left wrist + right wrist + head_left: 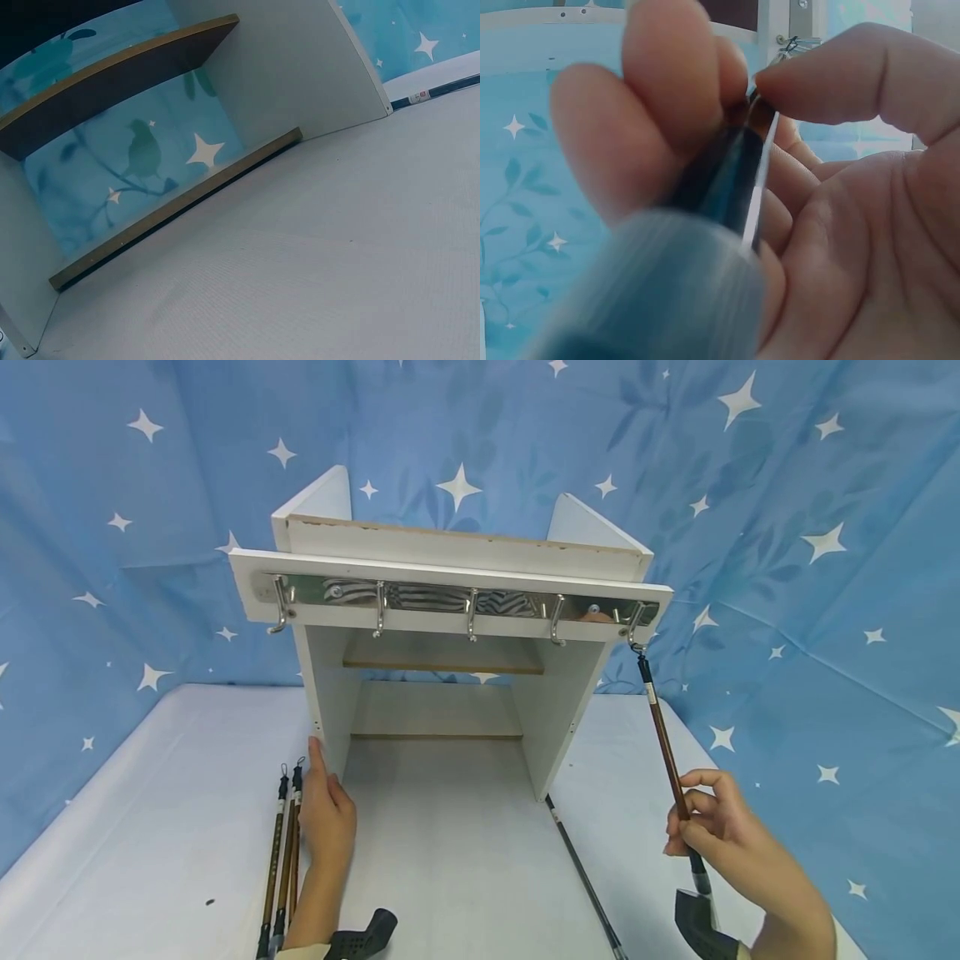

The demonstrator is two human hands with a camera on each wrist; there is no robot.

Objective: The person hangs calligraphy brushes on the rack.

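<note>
My right hand point(738, 835) grips the lower handle of a brown calligraphy brush point(663, 735), fingers and thumb curled round it. In the right wrist view its clear cap point(667, 285) fills the foreground. The brush slants upward, its top loop right at the lower end of the rightmost metal hook point(634, 620). That hook belongs to a row along a white board on the front of a white shelf unit point(566, 693). My left hand point(328, 814) has its fingers extended, the fingertips at the bottom front of the unit's left side panel.
Several more brushes point(276, 852) lie side by side left of my left forearm. A dark brush point(585, 868) lies on the white tabletop point(465, 860) by the unit's right panel. Other hooks point(380, 610) along the board hold nothing. A blue starred curtain point(787, 610) hangs behind.
</note>
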